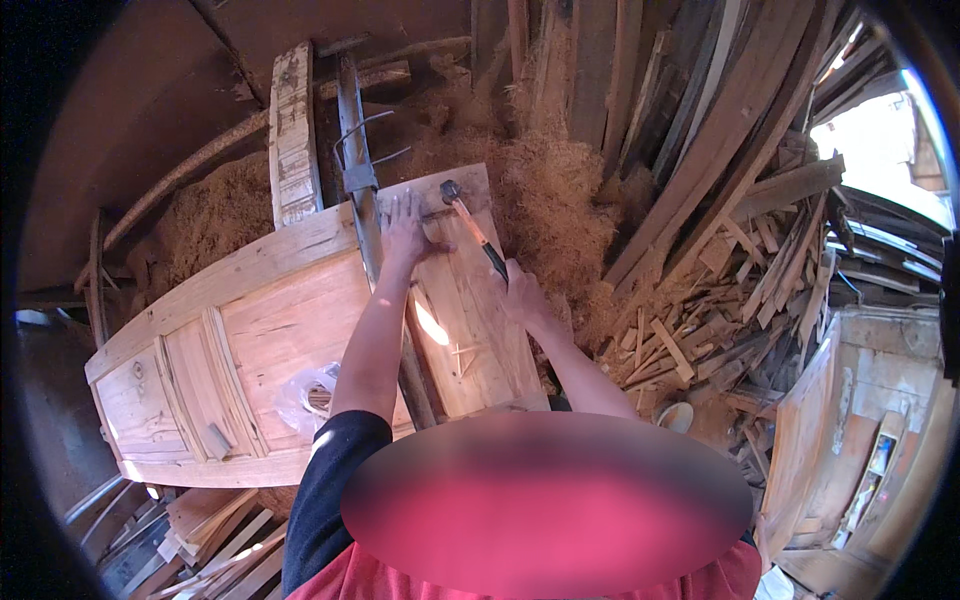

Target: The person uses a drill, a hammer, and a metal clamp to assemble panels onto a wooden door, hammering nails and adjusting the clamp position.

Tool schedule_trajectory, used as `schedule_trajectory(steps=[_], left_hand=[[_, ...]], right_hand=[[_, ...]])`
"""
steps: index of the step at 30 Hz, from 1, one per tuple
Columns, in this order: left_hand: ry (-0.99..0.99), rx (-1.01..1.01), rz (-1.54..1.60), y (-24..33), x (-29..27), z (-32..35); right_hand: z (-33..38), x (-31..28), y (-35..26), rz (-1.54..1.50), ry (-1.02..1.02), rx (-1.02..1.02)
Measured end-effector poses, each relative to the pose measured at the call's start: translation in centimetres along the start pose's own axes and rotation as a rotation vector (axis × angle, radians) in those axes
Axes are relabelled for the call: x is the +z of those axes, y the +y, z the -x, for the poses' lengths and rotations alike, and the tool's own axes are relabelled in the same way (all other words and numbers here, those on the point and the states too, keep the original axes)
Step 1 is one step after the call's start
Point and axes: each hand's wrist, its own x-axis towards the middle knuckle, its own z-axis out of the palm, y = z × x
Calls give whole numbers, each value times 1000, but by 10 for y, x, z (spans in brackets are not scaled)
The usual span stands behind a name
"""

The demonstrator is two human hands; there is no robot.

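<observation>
A wooden panelled door (290, 300) lies flat in front of me. My left hand (405, 232) rests on its far right part, fingers spread on the wood, right beside a long metal bar clamp (362, 205) that crosses the door. In my right hand (522, 295) is a hammer (470, 222), gripped by its dark handle end. The hammer's head is over the door's far right corner; whether it touches the wood I cannot tell. Thin wood slivers (464, 358) lie on the panel nearer me.
On the door sit a clear plastic bag (308, 396) with something inside and a small grey piece (218, 440). A wooden beam (293, 135) juts out beyond the far edge. Sawdust (555, 200), leaning planks (720, 130) and scrap wood (690, 340) fill the right side.
</observation>
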Motion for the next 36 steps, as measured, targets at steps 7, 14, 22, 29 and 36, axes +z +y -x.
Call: schedule_trajectory(steps=[7, 14, 22, 29, 36], left_hand=[[-51, -27, -20, 11, -20, 6], [40, -3, -6, -3, -9, -1], [71, 36, -24, -6, 5, 2], [46, 2, -16, -12, 3, 8], [42, 23, 18, -2, 8, 0]], right_hand=[[31, -50, -58, -500, 453, -452], [5, -7, -17, -55, 33, -91], [19, -18, -38, -335, 561, -508], [21, -28, -51, -307, 194, -235], [6, -2, -1, -125, 189, -109]])
